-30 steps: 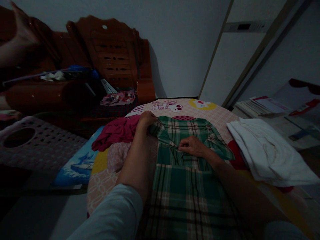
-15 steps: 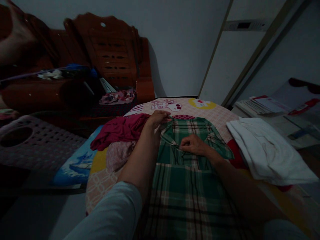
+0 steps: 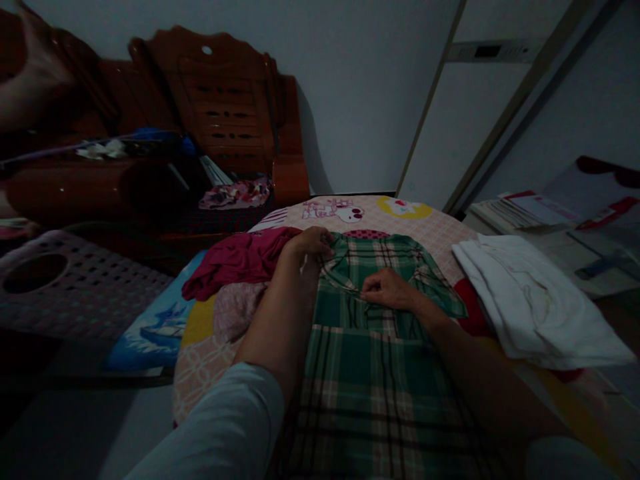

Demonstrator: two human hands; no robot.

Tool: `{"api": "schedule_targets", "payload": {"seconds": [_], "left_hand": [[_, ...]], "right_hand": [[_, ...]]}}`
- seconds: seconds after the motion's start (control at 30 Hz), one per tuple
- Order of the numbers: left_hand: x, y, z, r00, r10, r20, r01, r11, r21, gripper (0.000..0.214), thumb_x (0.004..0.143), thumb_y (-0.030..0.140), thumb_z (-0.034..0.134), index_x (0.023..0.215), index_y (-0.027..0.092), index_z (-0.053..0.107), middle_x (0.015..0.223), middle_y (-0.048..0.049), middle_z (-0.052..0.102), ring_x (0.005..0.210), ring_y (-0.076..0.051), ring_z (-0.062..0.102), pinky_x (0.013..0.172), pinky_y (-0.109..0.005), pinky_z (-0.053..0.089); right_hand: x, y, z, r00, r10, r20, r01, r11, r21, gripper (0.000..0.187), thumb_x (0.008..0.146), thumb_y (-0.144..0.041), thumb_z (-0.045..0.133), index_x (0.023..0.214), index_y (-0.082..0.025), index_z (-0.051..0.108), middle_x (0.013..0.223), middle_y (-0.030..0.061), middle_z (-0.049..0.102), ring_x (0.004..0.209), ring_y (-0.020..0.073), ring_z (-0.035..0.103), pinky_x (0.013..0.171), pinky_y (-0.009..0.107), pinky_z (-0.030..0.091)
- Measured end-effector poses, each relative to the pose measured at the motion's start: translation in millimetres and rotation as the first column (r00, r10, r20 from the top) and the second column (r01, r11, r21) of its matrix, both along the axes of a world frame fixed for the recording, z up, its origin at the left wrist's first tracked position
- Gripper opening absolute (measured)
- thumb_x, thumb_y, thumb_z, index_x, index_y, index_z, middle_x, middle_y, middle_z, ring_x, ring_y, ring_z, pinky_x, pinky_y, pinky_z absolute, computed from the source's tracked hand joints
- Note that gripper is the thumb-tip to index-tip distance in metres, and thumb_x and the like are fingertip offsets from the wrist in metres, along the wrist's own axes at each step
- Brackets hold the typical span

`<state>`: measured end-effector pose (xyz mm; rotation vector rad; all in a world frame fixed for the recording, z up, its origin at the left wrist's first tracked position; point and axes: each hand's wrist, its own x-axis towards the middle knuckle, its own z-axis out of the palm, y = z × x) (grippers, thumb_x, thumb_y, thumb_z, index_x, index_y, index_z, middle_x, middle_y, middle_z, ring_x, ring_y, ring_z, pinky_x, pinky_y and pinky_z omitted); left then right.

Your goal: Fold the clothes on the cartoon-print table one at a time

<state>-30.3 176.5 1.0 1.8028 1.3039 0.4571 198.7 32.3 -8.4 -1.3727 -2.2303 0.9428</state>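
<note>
A green plaid shirt (image 3: 380, 380) with dark and pale stripes lies spread over the table, its near end running down toward me. At its far left edge, my left hand (image 3: 311, 243) is closed with the fingertips pinching the cloth. Lower and to the right, my right hand (image 3: 387, 289) has thumb and fingers pressed together on a fold of the same shirt. The cloth lies creased between both hands. Just left of my left forearm is a crumpled magenta garment (image 3: 245, 260), with a mauve garment (image 3: 237, 310) below it.
Folded white cloth (image 3: 535, 293) rests on the right of the patterned tablecloth (image 3: 385, 213). A blue printed bag or cushion (image 3: 155, 327) and a woven plastic chair (image 3: 90, 287) stand to the left. Behind are a carved wooden sofa (image 3: 220, 107) and, at upper left, someone's bare limb (image 3: 35, 80).
My left hand has shifted slightly left and toward me, with the shirt's far left edge moving along. My right hand has stayed almost in place.
</note>
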Motion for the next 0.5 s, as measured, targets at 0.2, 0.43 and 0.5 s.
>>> {"api": "schedule_targets", "payload": {"seconds": [0.2,0.43,0.5], "left_hand": [[14,-4,8.7,0.998,0.046,0.038,-0.047,0.998,0.047,0.028,0.062,0.008,0.071,0.089,0.015,0.070,0.060,0.0036,0.063,0.055,-0.011,0.059,0.054,-0.019,0.045],[33,-14,16.6,0.886,0.233,0.400,-0.195,0.972,-0.135,0.013,0.076,0.007,0.062,0.087,0.010,0.069,0.065,-0.0003,0.065,0.050,-0.007,0.056,0.059,-0.021,0.049],[39,-15,14.2,0.875,0.220,0.431,-0.155,0.971,-0.181,0.011,0.079,0.006,0.061,0.085,0.010,0.069,0.065,-0.0011,0.066,0.052,-0.007,0.058,0.063,-0.022,0.052]], "right_hand": [[1,0,0.5,1.000,-0.013,0.001,0.013,1.000,-0.017,0.013,0.072,-0.026,0.065,0.067,-0.015,0.071,0.056,-0.0018,0.061,0.054,0.0105,0.051,0.052,0.022,0.033],[4,2,1.6,0.999,-0.027,0.039,0.028,0.999,-0.028,0.014,0.072,-0.026,0.065,0.066,-0.015,0.071,0.056,-0.0018,0.061,0.054,0.0106,0.051,0.052,0.022,0.032],[5,2,5.0,0.998,-0.024,0.061,0.026,0.999,-0.027,0.014,0.072,-0.025,0.064,0.065,-0.015,0.071,0.056,-0.0018,0.060,0.054,0.0105,0.050,0.052,0.022,0.032]]}}
